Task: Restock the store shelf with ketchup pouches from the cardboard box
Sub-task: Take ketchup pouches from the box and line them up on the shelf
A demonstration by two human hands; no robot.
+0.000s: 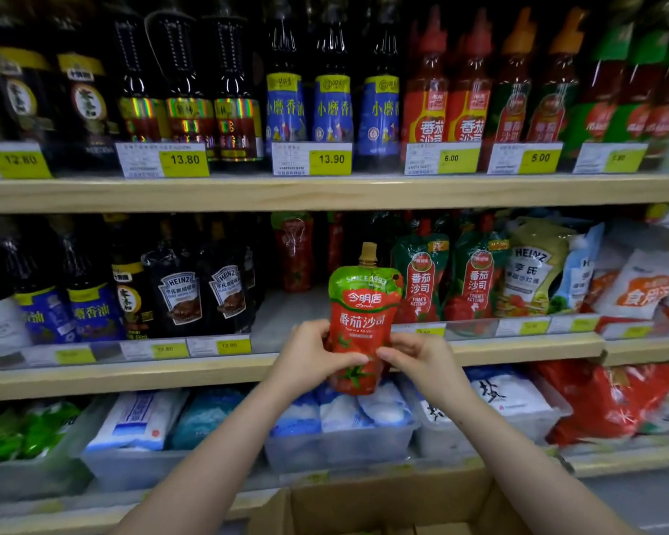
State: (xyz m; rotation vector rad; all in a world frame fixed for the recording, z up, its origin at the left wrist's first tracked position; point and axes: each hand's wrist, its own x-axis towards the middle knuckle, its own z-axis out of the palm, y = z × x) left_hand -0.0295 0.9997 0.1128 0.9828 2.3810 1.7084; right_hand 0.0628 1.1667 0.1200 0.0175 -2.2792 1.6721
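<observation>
Both my hands pinch one ketchup pouch (362, 322) upright, cap up, left hand (313, 355) & right hand (421, 359) on its lower sides, just in front of the bare gap on the mid shelf (294, 314), straight ahead, w/ the cardboard box (387, 503) below.

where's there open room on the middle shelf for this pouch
Bare shelf floor lies between the dark Heinz pouches and the green-topped ketchup pouches, right behind the held pouch. Elsewhere that shelf is packed.
</observation>
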